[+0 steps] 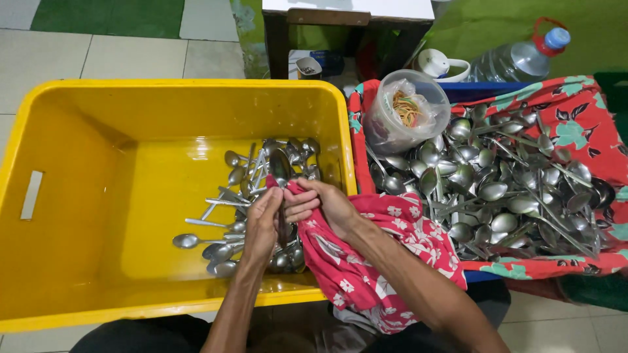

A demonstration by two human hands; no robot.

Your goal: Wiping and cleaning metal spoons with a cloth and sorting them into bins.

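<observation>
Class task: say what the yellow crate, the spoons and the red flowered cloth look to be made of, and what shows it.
Yellow crate: likely moulded plastic, smooth, slightly glossy, with a cut-out handle slot.
Spoons: metal, probably steel; grey, shiny, with bright glints.
Red flowered cloth: woven fabric, matt, folding softly.

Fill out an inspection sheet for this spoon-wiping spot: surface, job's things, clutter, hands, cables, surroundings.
Surface: tiled floor, pale with green squares.
Job's things: yellow crate holding a small heap of spoons; a larger spoon pile lies on a red flowered sheet; a red flowered cloth wraps one spoon.
Clutter: clear tub of rubber bands beside the pile.
Hands: left hand grips the spoon handle; right hand presses the cloth on it.
Cables: nothing seen.
Surroundings: water bottle, white mug, dark table legs.
</observation>
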